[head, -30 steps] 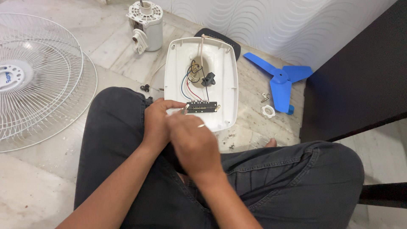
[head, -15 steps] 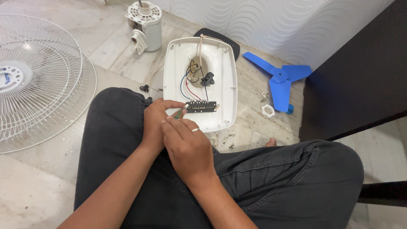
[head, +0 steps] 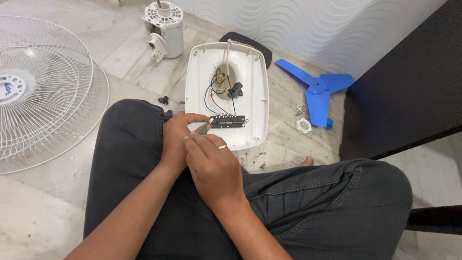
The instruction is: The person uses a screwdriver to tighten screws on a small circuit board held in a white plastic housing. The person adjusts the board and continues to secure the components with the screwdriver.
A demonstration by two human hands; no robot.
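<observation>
**Fan base opened, switch board under the fingertips**

A white fan base (head: 226,96) is seen lying upside down at the centre of the frame, its near edge resting against the lap. Its cavity is exposed: coloured wires (head: 214,94) run from a central opening to a small dark switch board (head: 228,121) near the lower edge. The left hand (head: 177,139) is curled against the base's lower left corner, its fingers bent and its fingertip touching the board's left end. The right hand (head: 214,166), ringed, is pinched around a thin green-tipped tool (head: 205,127) pointed at that same end; what the tip does there cannot be told.

Disassembly appears well advanced: the wire fan guard (head: 45,91) lies at the left, the motor housing (head: 166,31) at the upper left, the blue blade (head: 315,89) at the right with a white plastic nut (head: 303,125) beside it. The board is judged not yet freed, its wires attached.
</observation>
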